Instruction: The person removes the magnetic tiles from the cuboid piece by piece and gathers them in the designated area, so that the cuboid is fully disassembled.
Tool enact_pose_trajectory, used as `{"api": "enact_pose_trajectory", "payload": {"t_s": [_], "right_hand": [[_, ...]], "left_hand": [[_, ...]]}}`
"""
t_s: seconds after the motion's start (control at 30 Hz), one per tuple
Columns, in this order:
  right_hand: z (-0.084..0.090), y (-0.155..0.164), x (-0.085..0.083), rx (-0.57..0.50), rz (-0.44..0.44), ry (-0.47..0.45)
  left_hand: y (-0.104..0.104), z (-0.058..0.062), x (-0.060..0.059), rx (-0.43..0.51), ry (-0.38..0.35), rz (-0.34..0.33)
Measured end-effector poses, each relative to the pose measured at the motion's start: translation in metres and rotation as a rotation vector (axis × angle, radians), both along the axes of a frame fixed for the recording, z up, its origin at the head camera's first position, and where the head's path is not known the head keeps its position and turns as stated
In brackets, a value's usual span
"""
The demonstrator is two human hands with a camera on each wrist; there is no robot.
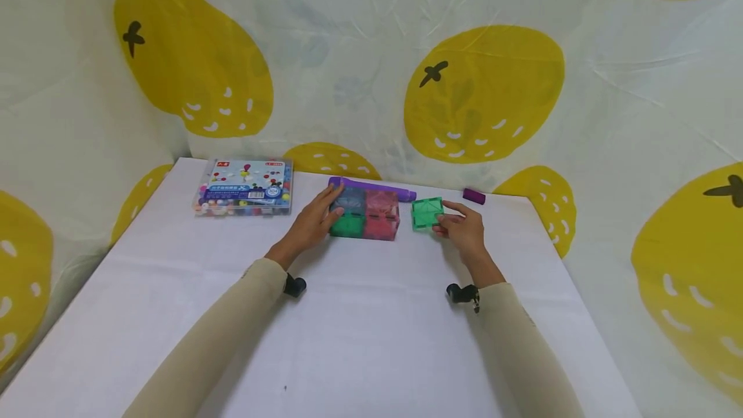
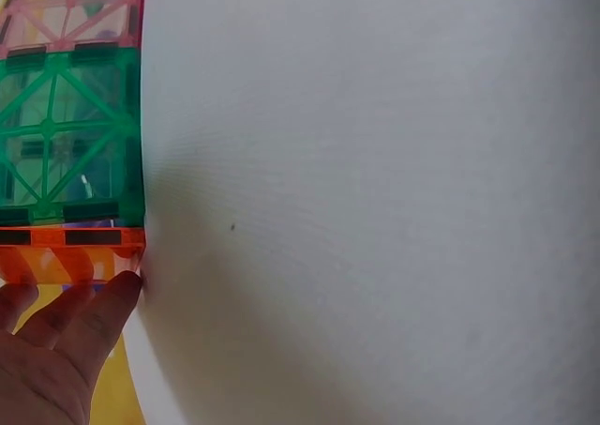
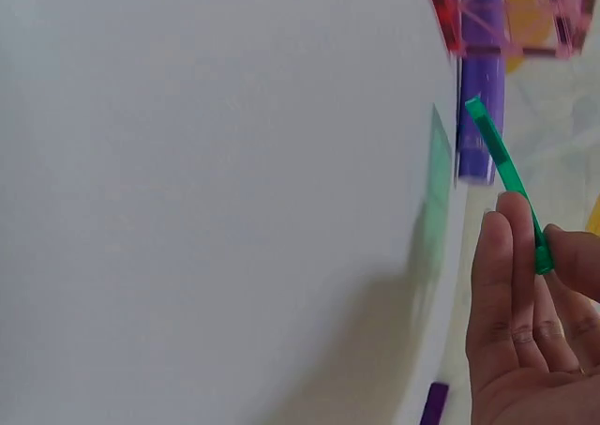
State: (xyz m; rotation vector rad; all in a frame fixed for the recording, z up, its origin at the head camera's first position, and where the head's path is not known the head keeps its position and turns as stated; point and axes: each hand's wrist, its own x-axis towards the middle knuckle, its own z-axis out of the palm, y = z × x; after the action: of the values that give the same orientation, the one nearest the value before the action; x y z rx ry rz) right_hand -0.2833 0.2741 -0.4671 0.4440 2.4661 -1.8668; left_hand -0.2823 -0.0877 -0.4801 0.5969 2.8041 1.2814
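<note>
A block built of translucent magnetic tiles (image 1: 381,226) stands toward the back of the table, showing blue, pink, green and red squares. My left hand (image 1: 311,221) rests against its left end. In the left wrist view those fingers (image 2: 114,305) touch an orange tile (image 2: 80,254) beside a green one (image 2: 66,134). My right hand (image 1: 464,229) pinches a loose green square magnetic tile (image 1: 427,213) between thumb and fingers, to the right of the block. The right wrist view shows this green tile (image 3: 506,167) nearly edge-on, held above the table and apart from the block.
A purple tube-like object (image 1: 406,195) lies behind the block. Further right is a short dark purple cylinder (image 1: 474,196). A clear case of colourful beads (image 1: 244,189) sits at the back left. Fruit-patterned cloth (image 1: 360,82) hangs behind the white table (image 1: 371,340).
</note>
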Motion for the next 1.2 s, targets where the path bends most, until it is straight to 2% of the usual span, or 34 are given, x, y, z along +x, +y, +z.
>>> {"api": "enact_pose_trajectory", "payload": {"t_s": [0.1, 0.23, 0.37, 0.53, 0.67, 0.77, 0.87, 0.93, 1.0, 1.07, 1.2], "right_hand": [[-0.001, 0.008, -0.006, -0.036, -0.040, -0.064], [-0.003, 0.016, -0.012, -0.085, -0.066, -0.103], [-0.008, 0.021, -0.014, -0.114, -0.049, -0.125], [-0.011, 0.021, -0.017, -0.091, -0.017, -0.123], [-0.010, 0.019, -0.017, 0.024, 0.002, -0.115], [-0.007, 0.018, -0.014, 0.225, 0.032, -0.105], [-0.002, 0.014, -0.009, 0.426, 0.060, -0.048], [0.003, 0.009, -0.005, 0.482, 0.090, 0.012], [0.008, 0.000, -0.002, 0.454, 0.137, 0.073], [0.013, -0.012, 0.000, 0.366, 0.203, 0.111], [0.019, -0.038, 0.003, 0.158, 0.329, 0.113]], "left_hand": [[-0.001, -0.001, 0.000, 0.010, 0.003, -0.004], [0.000, -0.002, 0.001, 0.008, -0.002, -0.003], [0.001, -0.004, 0.000, -0.007, -0.005, 0.002], [0.001, -0.003, 0.000, -0.009, -0.001, 0.001], [0.000, -0.001, 0.001, -0.013, -0.002, 0.002], [-0.001, -0.001, 0.001, -0.010, 0.001, -0.001], [0.000, -0.001, 0.001, -0.007, -0.011, 0.001], [0.000, -0.002, 0.001, -0.009, -0.015, 0.002], [0.000, -0.001, 0.001, -0.013, -0.016, 0.004], [0.000, 0.000, 0.002, -0.016, -0.009, 0.004], [0.000, 0.001, 0.002, -0.007, 0.006, 0.003]]}}
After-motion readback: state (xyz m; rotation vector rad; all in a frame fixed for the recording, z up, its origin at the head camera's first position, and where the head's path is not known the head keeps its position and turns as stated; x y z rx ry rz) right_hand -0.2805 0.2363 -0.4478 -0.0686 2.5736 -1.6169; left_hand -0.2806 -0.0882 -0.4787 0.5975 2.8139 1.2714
